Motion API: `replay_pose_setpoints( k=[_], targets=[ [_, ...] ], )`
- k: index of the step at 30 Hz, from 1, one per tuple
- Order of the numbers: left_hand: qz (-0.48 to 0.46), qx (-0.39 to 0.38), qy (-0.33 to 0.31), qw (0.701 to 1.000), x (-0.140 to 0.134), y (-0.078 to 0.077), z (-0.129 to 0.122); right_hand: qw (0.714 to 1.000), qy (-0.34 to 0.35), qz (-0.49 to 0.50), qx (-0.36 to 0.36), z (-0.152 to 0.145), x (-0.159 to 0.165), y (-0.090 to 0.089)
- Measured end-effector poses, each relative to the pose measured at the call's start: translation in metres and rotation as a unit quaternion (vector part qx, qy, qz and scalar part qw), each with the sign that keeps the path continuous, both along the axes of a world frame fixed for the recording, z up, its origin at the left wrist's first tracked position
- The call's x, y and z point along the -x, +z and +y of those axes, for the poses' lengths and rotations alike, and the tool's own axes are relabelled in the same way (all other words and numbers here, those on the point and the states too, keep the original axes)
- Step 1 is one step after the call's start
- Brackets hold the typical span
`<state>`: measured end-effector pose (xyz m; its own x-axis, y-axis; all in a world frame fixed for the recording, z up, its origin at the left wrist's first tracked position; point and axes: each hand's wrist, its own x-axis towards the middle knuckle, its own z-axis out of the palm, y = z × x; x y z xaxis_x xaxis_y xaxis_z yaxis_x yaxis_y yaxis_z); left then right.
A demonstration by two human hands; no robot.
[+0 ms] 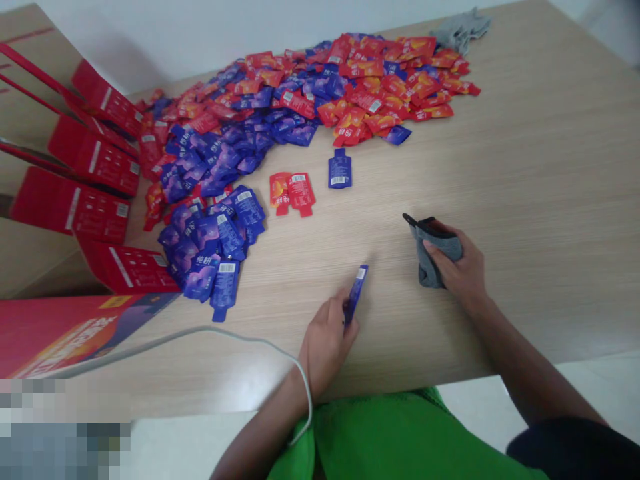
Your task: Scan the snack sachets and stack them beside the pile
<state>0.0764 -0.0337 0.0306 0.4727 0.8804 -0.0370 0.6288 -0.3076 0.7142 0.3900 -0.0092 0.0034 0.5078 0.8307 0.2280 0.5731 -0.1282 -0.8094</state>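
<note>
My left hand (327,337) pinches a blue sachet (357,293) between thumb and fingers, turned nearly edge-on above the table. To its right, my right hand (460,267) is closed around a folded grey cloth (428,263). A thin black object (436,227) pokes out along the cloth's top; its kind is unclear. Ahead of the hands lie two red sachets (301,193), side by side and overlapping, and one blue sachet (340,169). Left of my left hand is a loose stack of blue sachets (205,243).
A long heap of red and blue sachets (300,100) spreads across the back of the wooden table (540,200). Open cardboard boxes with red flaps (100,157) stand at left. A grey rag (463,30) lies at the back, and a pale cable (240,337) crosses my left forearm.
</note>
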Motion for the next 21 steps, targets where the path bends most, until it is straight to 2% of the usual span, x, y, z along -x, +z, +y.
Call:
replay_pose_setpoints(
  k=[3, 5, 7, 9, 14, 17, 21],
  targets=[
    [-0.052, 0.079, 0.047, 0.994, 0.007, 0.002, 0.000, 1.000, 0.001, -0.002, -0.001, 0.001, -0.001, -0.001],
    [-0.060, 0.096, 0.049, 0.992, 0.010, -0.001, -0.001, 1.000, 0.003, -0.007, -0.003, 0.001, -0.002, -0.002],
    [-0.045, 0.056, 0.034, 0.997, 0.013, -0.006, -0.002, 1.000, 0.008, -0.011, -0.001, 0.001, -0.002, -0.002],
    [-0.006, -0.020, 0.004, 1.000, 0.016, -0.009, -0.004, 1.000, 0.013, -0.013, 0.000, 0.002, -0.002, -0.001],
    [0.096, -0.156, -0.063, 0.981, 0.031, -0.011, -0.015, 1.000, 0.018, -0.023, 0.002, 0.002, -0.002, -0.002],
    [0.089, -0.193, -0.083, 0.974, 0.042, -0.017, -0.031, 0.999, 0.023, -0.033, -0.002, 0.001, -0.003, -0.004],
    [0.045, -0.220, -0.142, 0.964, 0.052, -0.029, -0.049, 0.998, 0.046, -0.051, -0.010, 0.001, -0.001, -0.003]
  ],
)
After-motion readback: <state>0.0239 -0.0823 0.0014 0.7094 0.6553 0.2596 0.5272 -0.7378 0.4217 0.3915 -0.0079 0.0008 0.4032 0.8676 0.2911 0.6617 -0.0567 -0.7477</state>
